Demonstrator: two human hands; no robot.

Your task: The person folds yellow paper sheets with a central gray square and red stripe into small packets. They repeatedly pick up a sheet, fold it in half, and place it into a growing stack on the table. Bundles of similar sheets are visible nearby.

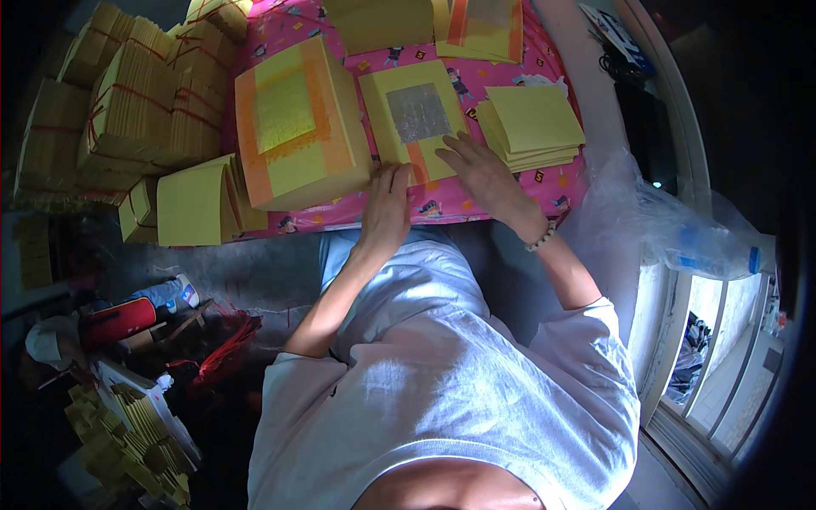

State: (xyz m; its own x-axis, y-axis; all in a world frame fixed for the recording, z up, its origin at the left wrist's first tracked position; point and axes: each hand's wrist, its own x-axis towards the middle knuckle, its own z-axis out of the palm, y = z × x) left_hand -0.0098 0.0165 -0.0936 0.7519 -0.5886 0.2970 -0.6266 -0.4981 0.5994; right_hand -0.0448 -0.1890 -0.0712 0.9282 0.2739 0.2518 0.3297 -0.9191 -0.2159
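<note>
A yellow paper sheet with a silver foil square and an orange band at its near end lies before me. My left hand touches the sheet's near left corner, fingers stretched out side by side. Over its near right edge my right hand rests open with spread fingers; a beaded bracelet circles that wrist. Left of the sheet stands a tall stack of yellow paper, topped by a gold foil square and orange print. Folded yellow sheets are piled on the right.
A pink patterned cloth covers the table. Bundles of yellow paper tied with red string crowd the left. Folded yellow paper stands at the near left edge. More yellow papers lie at the far side. A clear plastic bag hangs at right.
</note>
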